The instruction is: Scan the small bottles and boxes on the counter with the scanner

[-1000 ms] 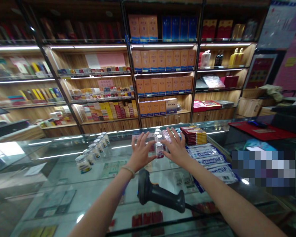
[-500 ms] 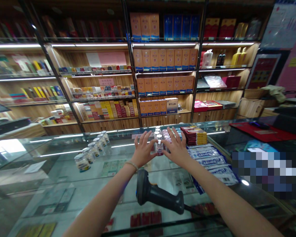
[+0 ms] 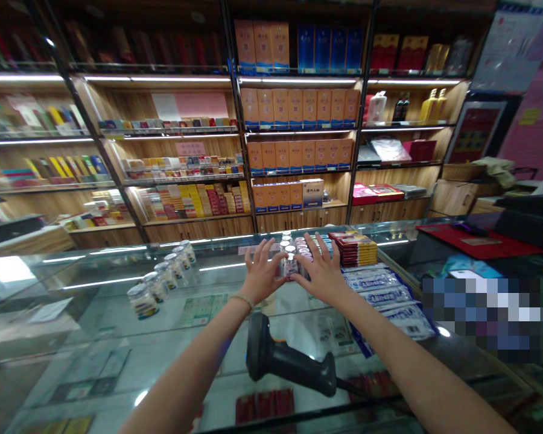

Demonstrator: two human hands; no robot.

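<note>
Both my hands reach forward over the glass counter (image 3: 235, 295). My left hand (image 3: 263, 272) is on the left of a short row of small clear jars with white lids (image 3: 290, 265), fingers spread. On their right side is my right hand (image 3: 322, 271), its fingers also stretched apart. The thumbs and index fingers come up close to the nearest jar from both sides; whether they press on it I cannot tell. More small containers with pink and teal tops (image 3: 302, 247) stand just beyond, partly covered by my right hand. A dark barcode scanner (image 3: 294, 364) lies below my forearms.
To the left, several white-lidded jars (image 3: 161, 278) form a slanting row. Red and yellow flat packs (image 3: 353, 248) are stacked right of my hands, near blue and white packets (image 3: 384, 295). A red mat (image 3: 484, 244) lies farther right. Stocked shelves (image 3: 298, 157) stand behind.
My hands stay around the same row of jars, with barely any shift of the fingers. The whole view has moved slightly, so things appear a little farther left.
</note>
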